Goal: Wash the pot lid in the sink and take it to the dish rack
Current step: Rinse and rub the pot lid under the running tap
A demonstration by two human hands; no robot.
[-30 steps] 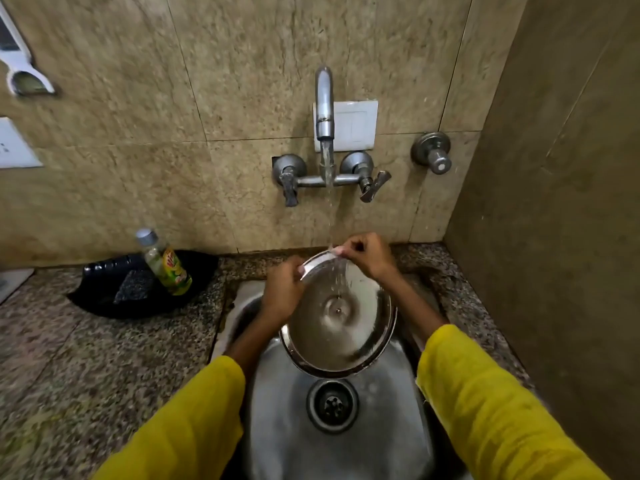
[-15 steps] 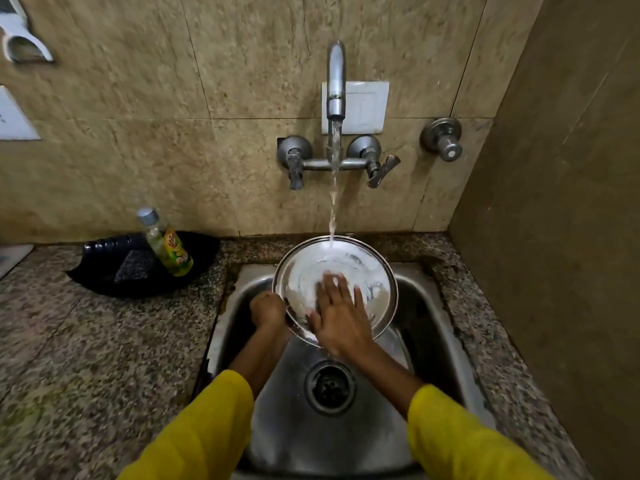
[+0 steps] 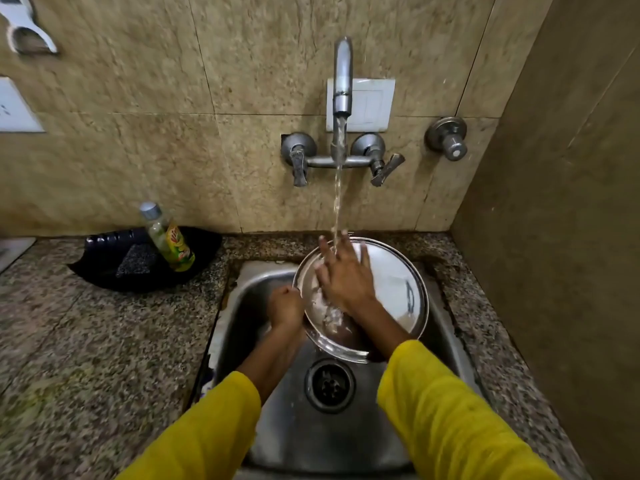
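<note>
A round steel pot lid (image 3: 394, 285) is held tilted over the steel sink (image 3: 256, 285), under the running tap (image 3: 343, 77). My left hand (image 3: 284, 306) grips the lid's left rim in a fist. My right hand (image 3: 341, 275) lies flat on the lid's face with fingers spread, and the water stream lands on its fingertips. Water splashes over the lid's lower left part. My right wrist hides part of the lid.
A drain (image 3: 329, 384) sits in the sink bottom below the lid. On the granite counter (image 3: 86, 341) to the left, a black tray (image 3: 104, 271) holds a green soap bottle (image 3: 169, 239) and a scrub pad (image 3: 136, 259). A side wall (image 3: 554, 237) stands close on the right.
My right hand went from pinching the lid's top rim to lying flat on its face, then slid up toward the water stream. The lid has stayed under the tap in my left hand.
</note>
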